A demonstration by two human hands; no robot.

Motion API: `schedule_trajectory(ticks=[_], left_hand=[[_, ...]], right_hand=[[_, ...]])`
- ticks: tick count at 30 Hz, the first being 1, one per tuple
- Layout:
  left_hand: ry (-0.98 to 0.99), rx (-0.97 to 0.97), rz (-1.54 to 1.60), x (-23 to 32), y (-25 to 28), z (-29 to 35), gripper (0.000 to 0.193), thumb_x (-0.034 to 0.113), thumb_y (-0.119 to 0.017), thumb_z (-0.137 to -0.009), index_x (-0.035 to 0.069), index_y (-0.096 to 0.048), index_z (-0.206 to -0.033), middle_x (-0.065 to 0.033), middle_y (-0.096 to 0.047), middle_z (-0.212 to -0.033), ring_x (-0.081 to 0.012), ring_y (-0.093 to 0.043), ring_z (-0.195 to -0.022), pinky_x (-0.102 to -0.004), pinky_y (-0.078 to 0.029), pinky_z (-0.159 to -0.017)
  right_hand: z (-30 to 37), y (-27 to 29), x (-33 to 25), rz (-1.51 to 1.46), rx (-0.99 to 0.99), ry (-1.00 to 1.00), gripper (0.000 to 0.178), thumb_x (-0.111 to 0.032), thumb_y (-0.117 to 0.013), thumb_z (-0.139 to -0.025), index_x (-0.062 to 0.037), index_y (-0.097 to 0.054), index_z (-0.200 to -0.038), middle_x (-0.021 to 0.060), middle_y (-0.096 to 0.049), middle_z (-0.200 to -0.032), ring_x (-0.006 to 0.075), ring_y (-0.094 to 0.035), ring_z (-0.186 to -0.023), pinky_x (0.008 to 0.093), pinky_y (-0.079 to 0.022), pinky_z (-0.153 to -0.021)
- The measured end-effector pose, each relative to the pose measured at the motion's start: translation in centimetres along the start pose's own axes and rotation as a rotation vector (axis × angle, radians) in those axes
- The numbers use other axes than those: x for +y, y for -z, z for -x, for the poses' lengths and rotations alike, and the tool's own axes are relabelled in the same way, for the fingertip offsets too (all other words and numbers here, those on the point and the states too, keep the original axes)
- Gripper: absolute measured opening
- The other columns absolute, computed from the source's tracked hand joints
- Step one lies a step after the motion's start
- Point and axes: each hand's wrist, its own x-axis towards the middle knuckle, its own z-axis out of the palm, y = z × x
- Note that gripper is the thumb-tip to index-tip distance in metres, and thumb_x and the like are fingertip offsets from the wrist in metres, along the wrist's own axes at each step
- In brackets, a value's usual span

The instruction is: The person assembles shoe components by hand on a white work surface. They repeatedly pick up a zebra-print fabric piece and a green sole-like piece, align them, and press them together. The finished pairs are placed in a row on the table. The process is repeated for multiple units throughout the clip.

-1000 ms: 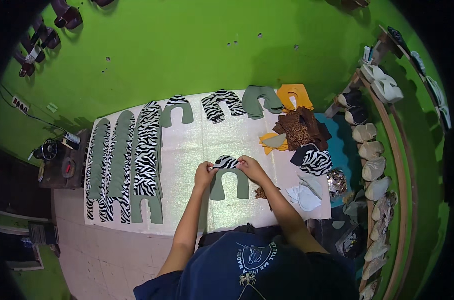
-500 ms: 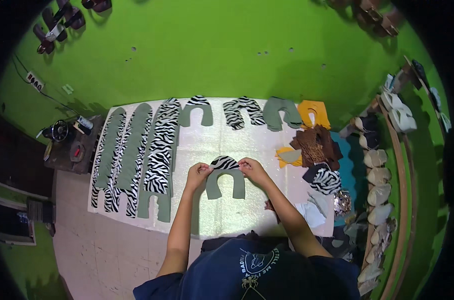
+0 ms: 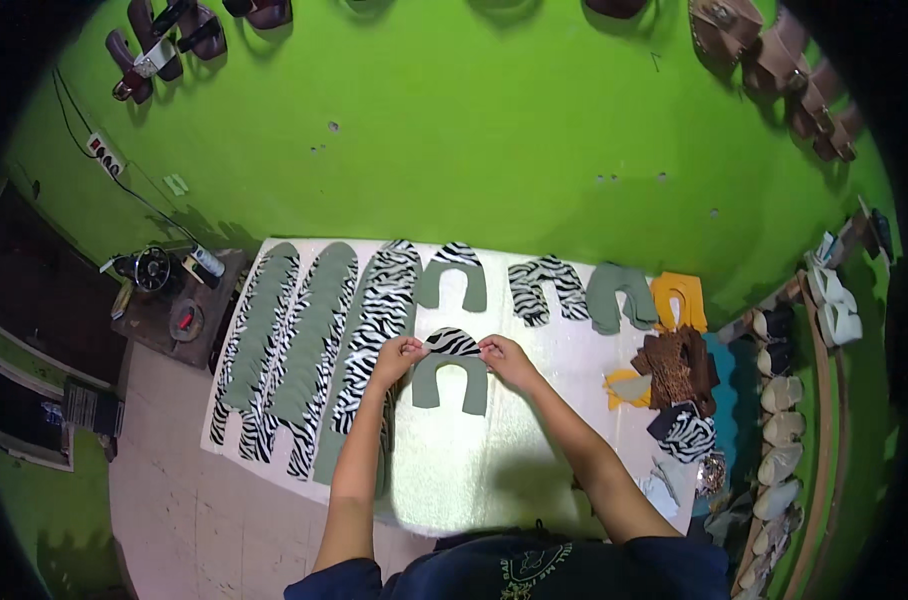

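Both hands are closed on one piece, a zebra-striped crescent [image 3: 453, 342] joined or laid against a grey-green U-shaped piece [image 3: 427, 388]; I cannot tell whether they are attached. My left hand [image 3: 399, 362] pinches the left corner of the striped part between thumb and fingers. At the right corner, my right hand [image 3: 508, 362] pinches likewise. The U's legs point toward me. Just beyond, a similar green arch with a striped top [image 3: 456, 256] lies on the white-covered table [image 3: 534, 400]. Overlapping rows of green and striped pieces [image 3: 309, 350] lie left of my left hand.
Along the far edge lie striped arches [image 3: 549, 290], green arches [image 3: 614, 298] and yellow arches [image 3: 679, 298]. Brown scraps [image 3: 674, 365] and a striped bundle [image 3: 686, 432] sit at right. Shoe forms [image 3: 782, 428] line a rack. A small dark table [image 3: 184, 310] stands left.
My view has shifted, so the table sits lower and further right. Both hands have carried the striped and green piece away from me and leftward, closer to the far arches. Both pinches hold.
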Motion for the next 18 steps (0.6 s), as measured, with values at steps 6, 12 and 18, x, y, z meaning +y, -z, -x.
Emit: schedule_trajectory(ticks=[6,12,18], left_hand=[[-0.011,-0.031,-0.092,0.8,1.4,-5.9,0.021,0.013,-0.073,-0.073,-0.001,-0.061,-0.083,0.0000,-0.058,-0.068,-0.0062,-0.050,-0.061,-0.0202,-0.043,-0.056],[-0.080,0.018,-0.151,0.6,1.8,-11.4,0.022,0.013,-0.072,-0.072,-0.002,-0.061,-0.084,-0.0027,-0.061,-0.070,-0.0081,-0.053,-0.062,-0.0222,-0.045,-0.058],[-0.040,0.027,-0.157,0.9,1.9,-15.6,0.021,0.016,-0.072,-0.075,-0.001,-0.061,-0.082,0.0009,-0.058,-0.065,-0.0053,-0.050,-0.057,-0.0205,-0.040,-0.052]], right_hand=[[-4.9,1.3,-0.4,0.079,0.064,0.028,0.018,0.001,-0.055,-0.081,0.0016,-0.054,-0.098,0.0015,-0.055,-0.077,0.0071,-0.052,-0.068,0.0208,-0.045,-0.061],[-9.9,3.2,-0.1,0.110,0.102,0.073,0.016,-0.007,-0.052,-0.087,0.0006,-0.052,-0.102,0.0025,-0.054,-0.082,0.0073,-0.052,-0.069,0.0213,-0.046,-0.060],[-13.8,4.7,1.1,0.178,0.158,0.097,0.017,-0.003,-0.048,-0.087,0.0017,-0.051,-0.104,0.0047,-0.054,-0.082,0.0098,-0.053,-0.069,0.0231,-0.047,-0.061]])
